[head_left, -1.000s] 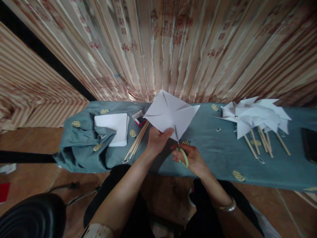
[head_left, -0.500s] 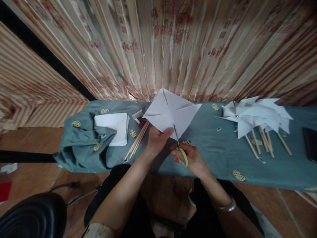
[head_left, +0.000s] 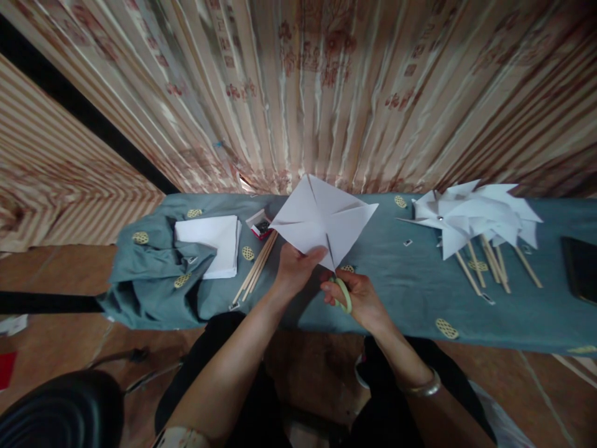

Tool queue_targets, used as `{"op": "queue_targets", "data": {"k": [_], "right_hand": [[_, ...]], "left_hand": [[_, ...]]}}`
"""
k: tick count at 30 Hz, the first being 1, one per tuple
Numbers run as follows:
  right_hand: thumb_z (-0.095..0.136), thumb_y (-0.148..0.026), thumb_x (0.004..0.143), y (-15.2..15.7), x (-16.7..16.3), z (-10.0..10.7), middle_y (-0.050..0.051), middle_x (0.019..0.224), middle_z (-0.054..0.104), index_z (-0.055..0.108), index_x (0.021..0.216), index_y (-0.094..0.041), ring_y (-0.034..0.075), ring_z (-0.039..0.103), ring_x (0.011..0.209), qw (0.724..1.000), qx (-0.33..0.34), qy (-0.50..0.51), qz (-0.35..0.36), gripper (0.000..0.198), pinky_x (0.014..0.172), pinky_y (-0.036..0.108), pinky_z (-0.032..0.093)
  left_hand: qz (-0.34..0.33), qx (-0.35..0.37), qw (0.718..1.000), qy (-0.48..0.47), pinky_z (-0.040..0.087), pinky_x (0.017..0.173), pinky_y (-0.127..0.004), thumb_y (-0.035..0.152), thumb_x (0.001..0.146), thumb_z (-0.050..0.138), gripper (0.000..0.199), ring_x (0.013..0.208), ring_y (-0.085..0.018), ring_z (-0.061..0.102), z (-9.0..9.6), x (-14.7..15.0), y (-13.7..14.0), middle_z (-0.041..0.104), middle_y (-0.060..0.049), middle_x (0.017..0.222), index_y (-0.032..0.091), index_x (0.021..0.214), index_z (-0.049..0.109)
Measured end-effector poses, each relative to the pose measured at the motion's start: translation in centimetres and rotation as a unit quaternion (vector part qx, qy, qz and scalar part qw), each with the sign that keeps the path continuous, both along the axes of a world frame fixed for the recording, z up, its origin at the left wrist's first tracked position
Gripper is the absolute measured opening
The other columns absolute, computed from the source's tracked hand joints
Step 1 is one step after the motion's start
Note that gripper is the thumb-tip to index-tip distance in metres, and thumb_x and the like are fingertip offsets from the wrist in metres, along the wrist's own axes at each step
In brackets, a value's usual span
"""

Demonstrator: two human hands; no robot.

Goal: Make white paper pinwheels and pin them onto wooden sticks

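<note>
A square sheet of white paper [head_left: 329, 211], turned corner-up and slit from its corners toward the middle, is held above the cloth. My left hand [head_left: 296, 267] pinches its lower left edge, thumb on top. In my right hand [head_left: 352, 292] are scissors [head_left: 344, 296] with pale green handles, fingers through the loops. Their dark blades lie at the sheet's lower corner, pointing up toward its middle. To the left are thin wooden sticks [head_left: 255, 267] and a small open red-and-white box [head_left: 259, 224] with dark contents I cannot make out.
A stack of white paper [head_left: 219, 242] sits at the left, partly under a fold of the grey-green cloth [head_left: 396, 280]. Several paper pinwheels on sticks [head_left: 485, 214] lie at the right, near a dark flat object [head_left: 581, 267]. A curtain [head_left: 298, 93] hangs behind; a black stool [head_left: 60, 404] stands lower left.
The view has shifted slightly. Both hands keep their hold on the paper and scissors, and the blades stay at the sheet's lower corner, with little other movement.
</note>
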State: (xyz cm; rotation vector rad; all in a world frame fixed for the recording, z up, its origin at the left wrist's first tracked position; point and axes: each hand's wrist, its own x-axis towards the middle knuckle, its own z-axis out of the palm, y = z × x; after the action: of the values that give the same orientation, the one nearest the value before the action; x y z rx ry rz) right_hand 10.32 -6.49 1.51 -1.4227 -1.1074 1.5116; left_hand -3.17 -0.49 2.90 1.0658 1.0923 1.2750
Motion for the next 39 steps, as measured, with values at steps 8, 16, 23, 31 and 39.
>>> {"op": "queue_targets", "data": {"k": [8,16,23,31,39], "right_hand": [[0.085,-0.063,0.051,0.04,-0.1,0.72,-0.001,0.049,0.063,0.066,0.068,-0.02,0.013,0.054,0.045,1.0,-0.018,0.011,-0.009,0.05,0.048,0.027,0.045],[0.086,-0.061,0.053,-0.11,-0.18,0.52,-0.002,0.048,0.063,0.07,0.073,-0.018,0.012,0.054,0.045,1.0,-0.017,0.007,-0.005,0.05,0.047,0.025,0.042],[0.087,-0.061,0.05,-0.11,-0.13,0.76,-0.001,0.051,0.065,0.073,0.078,-0.017,0.013,0.056,0.048,0.999,-0.034,0.015,-0.013,0.054,0.048,0.025,0.043],[0.09,-0.057,0.044,0.08,0.06,0.97,0.0,0.052,0.066,0.067,0.072,-0.018,0.014,0.058,0.049,0.998,-0.042,0.055,-0.008,0.053,0.048,0.026,0.046],[0.09,-0.057,0.046,0.15,0.12,0.62,-0.001,0.052,0.065,0.065,0.068,-0.018,0.013,0.058,0.048,0.998,-0.031,0.049,-0.014,0.051,0.05,0.025,0.047]], "left_hand": [[-0.004,-0.042,0.997,-0.062,0.051,0.065,-0.028,0.027,0.059,0.081,0.024,0.063,-0.014,0.062,0.0,-0.02,-0.23,0.07,-0.001,0.072,0.014,0.075,0.07],[0.056,-0.069,0.991,-0.104,0.054,0.078,-0.034,0.033,0.055,0.088,0.041,0.078,-0.02,0.069,0.26,0.24,-0.36,0.076,-0.006,0.087,0.013,0.089,0.074],[0.048,-0.09,0.98,-0.171,0.052,0.07,-0.029,0.023,0.049,0.09,0.038,0.068,-0.015,0.066,0.52,0.33,-0.41,0.075,-0.002,0.078,0.014,0.082,0.072],[0.003,-0.102,0.981,-0.164,0.049,0.057,-0.028,0.025,0.052,0.087,0.034,0.057,-0.014,0.061,0.2,0.43,-0.54,0.071,0.0,0.071,0.015,0.079,0.07],[-0.02,-0.123,0.981,-0.15,0.046,0.049,-0.028,0.027,0.055,0.085,0.031,0.051,-0.014,0.058,0.24,0.44,-0.72,0.069,0.0,0.066,0.014,0.077,0.068]]}}
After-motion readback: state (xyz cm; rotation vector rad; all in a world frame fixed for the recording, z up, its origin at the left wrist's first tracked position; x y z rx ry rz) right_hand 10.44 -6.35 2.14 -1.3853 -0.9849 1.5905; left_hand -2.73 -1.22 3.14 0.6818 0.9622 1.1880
